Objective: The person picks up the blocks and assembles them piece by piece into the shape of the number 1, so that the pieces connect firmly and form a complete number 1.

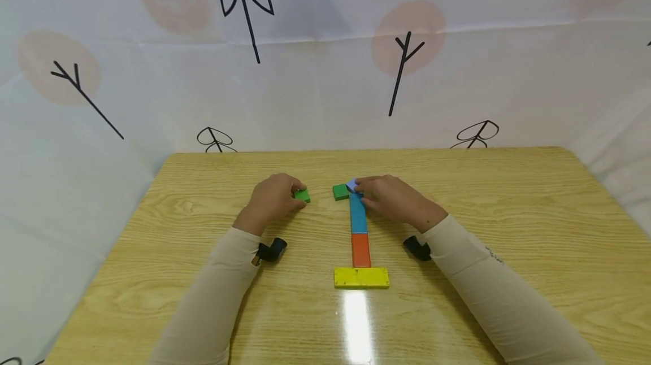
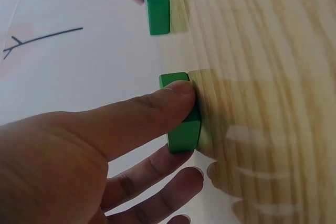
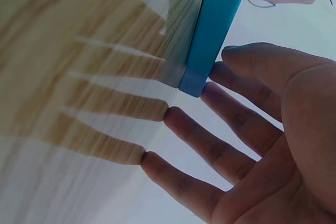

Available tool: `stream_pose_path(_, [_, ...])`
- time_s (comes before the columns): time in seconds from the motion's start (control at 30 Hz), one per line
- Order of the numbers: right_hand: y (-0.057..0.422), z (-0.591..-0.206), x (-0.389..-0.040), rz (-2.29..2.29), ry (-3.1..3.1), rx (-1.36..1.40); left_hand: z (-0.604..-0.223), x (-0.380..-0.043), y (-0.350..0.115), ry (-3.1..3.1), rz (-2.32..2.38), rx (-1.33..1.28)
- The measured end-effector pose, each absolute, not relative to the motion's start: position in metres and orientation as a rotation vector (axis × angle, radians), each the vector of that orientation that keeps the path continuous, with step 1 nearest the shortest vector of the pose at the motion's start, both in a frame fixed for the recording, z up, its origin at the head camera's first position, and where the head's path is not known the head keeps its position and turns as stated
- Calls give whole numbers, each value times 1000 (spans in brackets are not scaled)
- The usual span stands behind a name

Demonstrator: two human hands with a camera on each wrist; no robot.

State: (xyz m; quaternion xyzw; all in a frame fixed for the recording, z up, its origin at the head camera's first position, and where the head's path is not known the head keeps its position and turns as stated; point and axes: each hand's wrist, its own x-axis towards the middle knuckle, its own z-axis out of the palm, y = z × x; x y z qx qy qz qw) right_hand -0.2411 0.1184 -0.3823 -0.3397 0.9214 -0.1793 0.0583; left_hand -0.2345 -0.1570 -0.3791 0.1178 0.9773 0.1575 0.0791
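Note:
At the left, my left hand (image 1: 273, 199) pinches a small green square block (image 1: 302, 195) between thumb and fingers, low at the table; the left wrist view shows the thumb across this green block (image 2: 184, 136). My right hand (image 1: 389, 194) has its fingertips at a lilac block (image 1: 352, 185), with fairly straight fingers touching the tabletop in the right wrist view. A second green block (image 1: 340, 192) lies left of the lilac one. Below the lilac block runs a blue block (image 1: 358, 215), then a red block (image 1: 361, 250) and a crosswise yellow block (image 1: 361, 278).
The blocks lie on a wood-grain table (image 1: 203, 297). Behind it hangs a pale cloth (image 1: 315, 94) with plant drawings, meeting the far edge. A bright reflection shows below the yellow block. Dark wrist-camera mounts (image 1: 274, 249) sit beside both sleeves.

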Motion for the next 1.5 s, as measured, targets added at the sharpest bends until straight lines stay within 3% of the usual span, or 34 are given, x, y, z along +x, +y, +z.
stream_pose_path(1.5, [119,-384,-242,-544,2792,-990,-394,-224,-114,3019,467,453])
